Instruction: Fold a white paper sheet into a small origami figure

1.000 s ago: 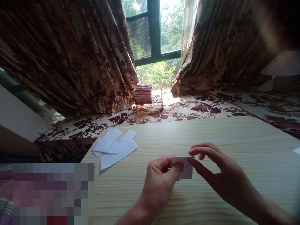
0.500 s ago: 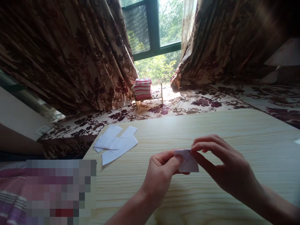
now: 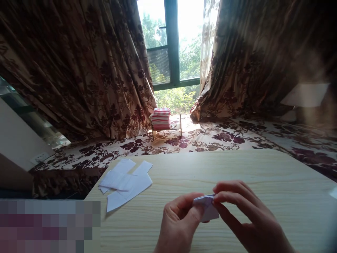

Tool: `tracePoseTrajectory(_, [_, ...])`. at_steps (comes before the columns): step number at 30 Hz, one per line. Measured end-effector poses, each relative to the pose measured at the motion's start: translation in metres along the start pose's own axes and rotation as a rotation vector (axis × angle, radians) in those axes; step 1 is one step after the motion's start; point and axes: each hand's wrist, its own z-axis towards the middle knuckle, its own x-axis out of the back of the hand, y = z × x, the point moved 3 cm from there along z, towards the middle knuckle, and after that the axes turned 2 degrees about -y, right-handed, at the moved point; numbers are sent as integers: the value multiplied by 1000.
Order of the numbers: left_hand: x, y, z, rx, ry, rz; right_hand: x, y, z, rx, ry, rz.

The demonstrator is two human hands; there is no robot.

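A small folded piece of white paper (image 3: 207, 209) is pinched between both my hands just above the pale wooden table (image 3: 237, 168). My left hand (image 3: 179, 225) grips its left edge between thumb and forefinger. My right hand (image 3: 247, 218) pinches the top right edge with curled fingers. Part of the paper is hidden behind my fingers.
Several loose white paper sheets (image 3: 123, 182) lie in a pile at the table's far left corner. Behind the table a floral cloth (image 3: 210, 135) covers a ledge, where a small wooden rack holds a striped folded cloth (image 3: 161, 118). Floral curtains (image 3: 79, 70) frame a window (image 3: 172, 45).
The camera tilted up, so hands and table sit lower in the frame. Both hands keep hold of the paper, which now looks more tightly folded.
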Motion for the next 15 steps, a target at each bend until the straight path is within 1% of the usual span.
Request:
tracePoseTrajectory(6, [2, -2, -1, 35, -30, -56, -1, -2, -2, 5, -27, 19])
tracePoseTrajectory(11, [1, 0, -2, 43, -9, 12, 0, -5, 0, -1, -27, 22])
tracePoseTrajectory(15, [0, -2, -3, 48, -25, 48, 2, -5, 1, -13, -15, 3])
